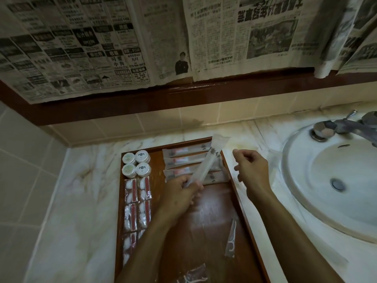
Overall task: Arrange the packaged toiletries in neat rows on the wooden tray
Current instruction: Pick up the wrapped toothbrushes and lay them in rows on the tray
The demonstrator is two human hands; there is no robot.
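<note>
Left hand (179, 193) grip clamped on the lower end of a long clear packet (208, 162), fingers curled round it; packet slants up and away, its far end over the tray's back rim, its middle crossing above the toothbrush packets (183, 160); held off the tray, not lying on it; contents of the held packet too blurred to tell.

Right hand (251, 170) grip apart, fingers loosely bent, holding nothing; it hovers just right of the tray's right rim, above the desk (81, 190), near the packet's upper half but not touching it.

Wooden tray (206, 213) sits on the marble desk, between the tiled wall corner on the left and the sink (330, 180) on the right; toothbrush packets stacked as a row of four at the back right of the tray, lying crosswise; four round white tubs (136, 163) in a two-by-two block at the back left corner; below them cotton packets (137, 203) with red strips in two columns running down the left side toward the camera, the nearest ones partly hidden by the left forearm.

Centre of the tray is bare wood; a floss pick packet (231, 240) lies loose near the right rim at the front; another clear packet (193, 275) with a red tint at the front edge, cut off by the frame.

Tap (336, 127) at the back of the sink; drain in the bowl; newspaper sheets (122, 41) hang above a dark wood ledge behind the desk.
</note>
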